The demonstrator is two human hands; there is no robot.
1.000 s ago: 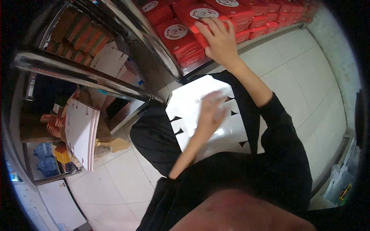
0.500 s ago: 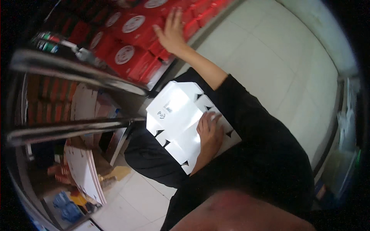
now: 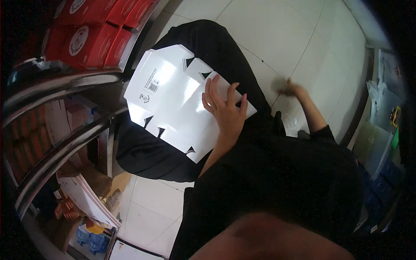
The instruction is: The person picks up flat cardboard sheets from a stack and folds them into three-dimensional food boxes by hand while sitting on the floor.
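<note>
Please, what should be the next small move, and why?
Perhaps bring the right hand to the white carton blank: it lies unfolded on the lap with only the left hand on it, while the right is apart.

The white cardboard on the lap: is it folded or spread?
Spread: the white cardboard lies flat under the left hand, notched edges visible.

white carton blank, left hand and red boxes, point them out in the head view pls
White carton blank [image 3: 181, 99]: head view, on the glossy panel near its middle.
Left hand [image 3: 228, 113]: head view, on its back.
Red boxes [image 3: 94, 47]: head view, on one box's wall, beside its round white emblem.
</note>
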